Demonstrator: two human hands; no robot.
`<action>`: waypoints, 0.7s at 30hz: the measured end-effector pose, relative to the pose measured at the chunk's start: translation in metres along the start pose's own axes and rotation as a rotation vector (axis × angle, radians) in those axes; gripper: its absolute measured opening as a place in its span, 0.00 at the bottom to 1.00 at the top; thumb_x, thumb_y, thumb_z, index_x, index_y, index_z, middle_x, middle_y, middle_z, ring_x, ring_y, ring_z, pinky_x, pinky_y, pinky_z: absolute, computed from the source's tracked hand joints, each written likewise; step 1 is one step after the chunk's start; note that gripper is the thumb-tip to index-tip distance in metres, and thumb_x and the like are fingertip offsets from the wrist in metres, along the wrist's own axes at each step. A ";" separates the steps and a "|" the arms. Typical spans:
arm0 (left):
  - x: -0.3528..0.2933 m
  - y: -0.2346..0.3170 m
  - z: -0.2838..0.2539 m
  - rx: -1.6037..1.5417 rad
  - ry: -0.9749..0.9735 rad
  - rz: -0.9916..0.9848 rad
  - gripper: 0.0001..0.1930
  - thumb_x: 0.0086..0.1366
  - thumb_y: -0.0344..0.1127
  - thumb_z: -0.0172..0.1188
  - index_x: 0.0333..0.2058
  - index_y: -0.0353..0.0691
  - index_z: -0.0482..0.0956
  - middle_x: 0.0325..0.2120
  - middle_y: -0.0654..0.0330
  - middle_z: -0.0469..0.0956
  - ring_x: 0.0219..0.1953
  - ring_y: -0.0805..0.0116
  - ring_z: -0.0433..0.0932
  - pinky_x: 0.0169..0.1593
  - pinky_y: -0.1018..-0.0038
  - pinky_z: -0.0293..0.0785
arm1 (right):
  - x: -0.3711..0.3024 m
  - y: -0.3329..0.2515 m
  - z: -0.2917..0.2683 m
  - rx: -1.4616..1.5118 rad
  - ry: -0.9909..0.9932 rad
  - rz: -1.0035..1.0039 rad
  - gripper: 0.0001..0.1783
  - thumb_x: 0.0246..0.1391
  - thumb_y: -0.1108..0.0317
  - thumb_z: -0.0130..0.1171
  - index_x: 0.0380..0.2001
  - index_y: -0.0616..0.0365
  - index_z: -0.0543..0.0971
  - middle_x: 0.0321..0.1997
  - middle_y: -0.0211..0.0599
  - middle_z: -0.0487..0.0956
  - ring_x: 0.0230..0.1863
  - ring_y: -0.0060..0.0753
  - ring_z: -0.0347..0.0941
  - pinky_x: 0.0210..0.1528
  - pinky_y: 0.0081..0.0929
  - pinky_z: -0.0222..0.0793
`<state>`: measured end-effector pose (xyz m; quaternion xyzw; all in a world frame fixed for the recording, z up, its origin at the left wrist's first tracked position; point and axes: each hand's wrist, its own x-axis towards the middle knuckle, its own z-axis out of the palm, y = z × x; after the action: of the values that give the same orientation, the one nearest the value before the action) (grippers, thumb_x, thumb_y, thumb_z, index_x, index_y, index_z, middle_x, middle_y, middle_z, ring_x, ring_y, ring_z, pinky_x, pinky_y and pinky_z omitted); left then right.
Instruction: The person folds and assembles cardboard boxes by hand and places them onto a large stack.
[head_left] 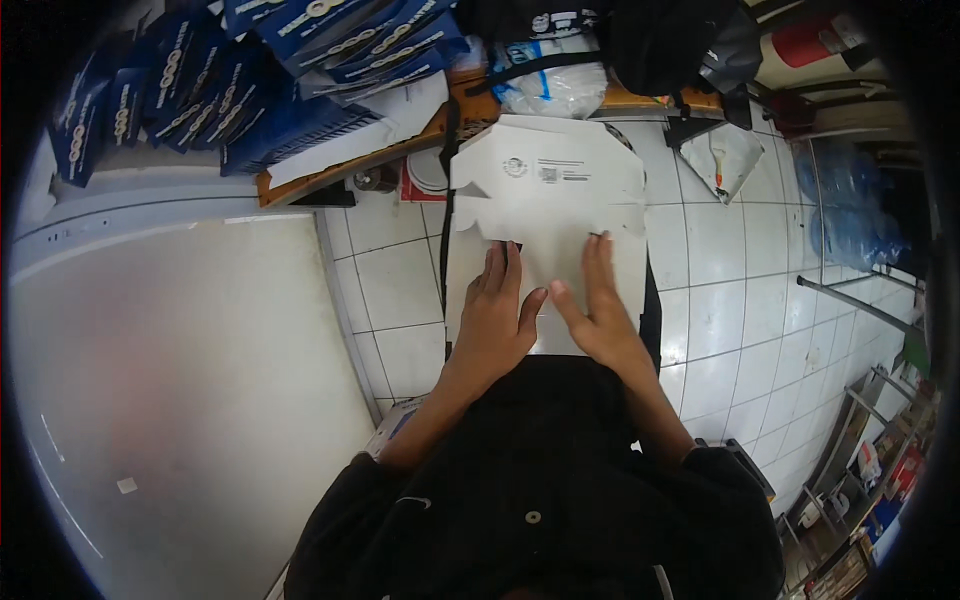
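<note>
A white cardboard box blank (545,215) lies in front of me, its cut corners and notched flaps toward the far end. Small dark print and a square code mark its far panel. My left hand (493,320) rests on the left part of the card, palm down, with fingers stretched forward and thumb out. On the right part lies my right hand (607,325), also flat, its fingers pointing away from me and its thumb apart. Neither hand grips anything. Under the left fingertips a small dark slot or mark shows in the card. What supports the card is mostly hidden.
Piles of dark blue printed cartons (350,45) fill the far left, above a wooden edge (395,150). A clear plastic bag (553,85) sits beyond the card. At left stands a large white surface (200,350). Blue water bottles (850,220) and metal shelving (850,470) line the right.
</note>
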<state>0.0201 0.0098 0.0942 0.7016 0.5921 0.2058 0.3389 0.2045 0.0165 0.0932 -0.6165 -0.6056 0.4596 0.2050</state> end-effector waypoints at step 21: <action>-0.023 -0.030 0.064 0.438 -0.095 -0.023 0.41 0.72 0.48 0.52 0.72 0.25 0.51 0.74 0.32 0.45 0.78 0.39 0.40 0.77 0.47 0.36 | -0.042 0.033 0.040 -0.336 -0.013 -0.142 0.44 0.69 0.44 0.51 0.75 0.61 0.54 0.76 0.75 0.50 0.78 0.74 0.44 0.76 0.62 0.45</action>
<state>0.0389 -0.0251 0.0316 0.7605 0.6140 0.0350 0.2084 0.1972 -0.0414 0.0601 -0.5948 -0.7171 0.3403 0.1270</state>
